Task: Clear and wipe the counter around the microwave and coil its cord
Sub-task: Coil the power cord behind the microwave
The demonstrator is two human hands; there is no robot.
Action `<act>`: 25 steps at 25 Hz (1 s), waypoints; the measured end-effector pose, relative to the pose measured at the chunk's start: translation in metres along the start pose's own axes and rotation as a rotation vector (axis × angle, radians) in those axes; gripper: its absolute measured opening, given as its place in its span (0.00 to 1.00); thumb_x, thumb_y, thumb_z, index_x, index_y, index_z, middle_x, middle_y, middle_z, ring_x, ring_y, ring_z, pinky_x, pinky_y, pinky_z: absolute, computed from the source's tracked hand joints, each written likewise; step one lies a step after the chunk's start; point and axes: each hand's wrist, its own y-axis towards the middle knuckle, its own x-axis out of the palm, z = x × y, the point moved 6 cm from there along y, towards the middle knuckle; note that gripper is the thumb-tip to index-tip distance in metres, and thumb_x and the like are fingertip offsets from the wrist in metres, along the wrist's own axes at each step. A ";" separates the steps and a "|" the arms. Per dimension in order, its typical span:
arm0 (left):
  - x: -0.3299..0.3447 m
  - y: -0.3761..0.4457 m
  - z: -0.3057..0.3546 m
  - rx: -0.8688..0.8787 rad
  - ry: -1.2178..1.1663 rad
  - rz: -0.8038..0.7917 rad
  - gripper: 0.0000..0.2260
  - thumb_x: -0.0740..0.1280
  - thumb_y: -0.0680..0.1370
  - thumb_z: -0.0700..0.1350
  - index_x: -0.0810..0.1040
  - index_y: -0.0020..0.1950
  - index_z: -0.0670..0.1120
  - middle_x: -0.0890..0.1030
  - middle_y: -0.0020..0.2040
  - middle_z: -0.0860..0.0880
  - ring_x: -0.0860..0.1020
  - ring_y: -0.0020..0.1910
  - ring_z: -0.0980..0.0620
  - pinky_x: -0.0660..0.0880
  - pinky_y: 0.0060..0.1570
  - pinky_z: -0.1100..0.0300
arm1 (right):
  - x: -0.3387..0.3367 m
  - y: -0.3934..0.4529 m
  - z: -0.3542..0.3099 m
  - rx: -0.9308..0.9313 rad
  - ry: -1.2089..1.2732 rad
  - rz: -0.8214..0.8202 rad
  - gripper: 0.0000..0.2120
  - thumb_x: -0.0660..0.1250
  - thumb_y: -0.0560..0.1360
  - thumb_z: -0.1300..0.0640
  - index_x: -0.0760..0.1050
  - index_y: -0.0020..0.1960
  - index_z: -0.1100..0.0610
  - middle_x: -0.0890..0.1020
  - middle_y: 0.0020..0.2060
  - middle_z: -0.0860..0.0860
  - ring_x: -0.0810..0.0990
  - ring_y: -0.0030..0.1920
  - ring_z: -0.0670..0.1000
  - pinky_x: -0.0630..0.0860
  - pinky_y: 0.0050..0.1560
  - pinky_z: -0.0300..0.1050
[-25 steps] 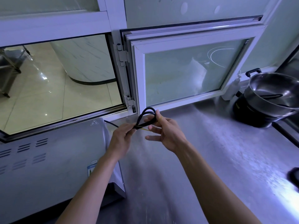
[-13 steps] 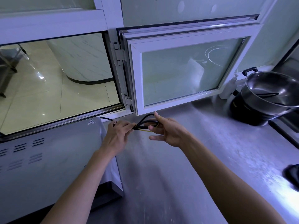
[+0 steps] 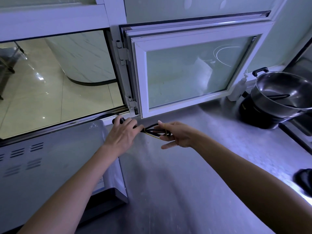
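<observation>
The microwave is a grey metal box with vent slots at the lower left of the steel counter. Its black cord is folded into a small bundle of loops just right of the microwave's back corner, low over the counter. My left hand grips one end of the bundle, with the dark plug end sticking out behind my fingers. My right hand pinches the other end of the loops, and a thin yellow rubber band stretches from the bundle to my right fingers.
A hinged white-framed window stands open inward just behind my hands. At the right are a steel pot on a black cooker base, a white bottle and a dark object at the counter's right edge.
Both hands have lowered the cord bundle from upright in front of the window frame to nearly flat just above the counter. The loops now lie sideways between my hands.
</observation>
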 end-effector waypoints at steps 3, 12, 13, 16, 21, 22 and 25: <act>0.002 0.004 0.006 -0.079 0.041 -0.074 0.21 0.62 0.71 0.33 0.77 0.60 0.51 0.75 0.48 0.50 0.75 0.53 0.47 0.63 0.62 0.44 | -0.010 0.012 -0.005 -0.027 -0.069 0.109 0.16 0.73 0.75 0.46 0.86 0.50 0.59 0.87 0.49 0.51 0.81 0.32 0.46 0.84 0.41 0.56; 0.028 0.001 0.025 -0.292 0.010 -0.203 0.19 0.62 0.77 0.39 0.73 0.65 0.55 0.73 0.53 0.51 0.71 0.59 0.48 0.61 0.62 0.45 | -0.018 0.035 -0.010 -0.210 -0.292 0.498 0.10 0.73 0.72 0.49 0.83 0.43 0.57 0.84 0.40 0.57 0.77 0.27 0.48 0.81 0.28 0.47; 0.030 0.000 0.025 -0.307 -0.005 -0.205 0.18 0.62 0.78 0.39 0.74 0.64 0.55 0.73 0.53 0.51 0.71 0.59 0.48 0.61 0.62 0.45 | -0.017 0.036 -0.007 -0.222 -0.280 0.512 0.10 0.73 0.73 0.49 0.82 0.44 0.56 0.84 0.40 0.57 0.79 0.27 0.48 0.81 0.28 0.47; 0.034 -0.002 0.025 -0.329 -0.036 -0.207 0.15 0.62 0.79 0.40 0.75 0.63 0.56 0.73 0.52 0.51 0.70 0.58 0.49 0.61 0.60 0.45 | -0.011 0.037 -0.001 -0.256 -0.319 0.530 0.09 0.69 0.75 0.49 0.79 0.46 0.55 0.83 0.38 0.54 0.84 0.29 0.50 0.83 0.30 0.49; 0.042 -0.006 0.024 -0.347 -0.090 -0.201 0.11 0.61 0.81 0.42 0.78 0.60 0.54 0.73 0.51 0.51 0.71 0.56 0.48 0.61 0.59 0.45 | -0.004 0.034 0.001 -0.316 -0.686 0.606 0.13 0.61 0.78 0.45 0.78 0.50 0.53 0.82 0.41 0.50 0.80 0.41 0.53 0.79 0.41 0.48; 0.045 -0.007 0.025 -0.352 -0.100 -0.210 0.11 0.61 0.81 0.43 0.78 0.59 0.54 0.73 0.51 0.51 0.71 0.56 0.48 0.61 0.59 0.45 | -0.001 0.035 0.002 -0.365 -0.735 0.587 0.13 0.60 0.80 0.46 0.78 0.52 0.53 0.82 0.44 0.50 0.79 0.44 0.53 0.78 0.43 0.48; 0.056 -0.008 0.025 -0.414 -0.204 -0.236 0.10 0.61 0.82 0.45 0.79 0.58 0.54 0.74 0.49 0.51 0.72 0.56 0.48 0.62 0.58 0.46 | 0.011 0.031 0.003 -0.587 -0.891 0.512 0.13 0.61 0.81 0.47 0.80 0.53 0.54 0.81 0.50 0.51 0.77 0.51 0.53 0.77 0.49 0.50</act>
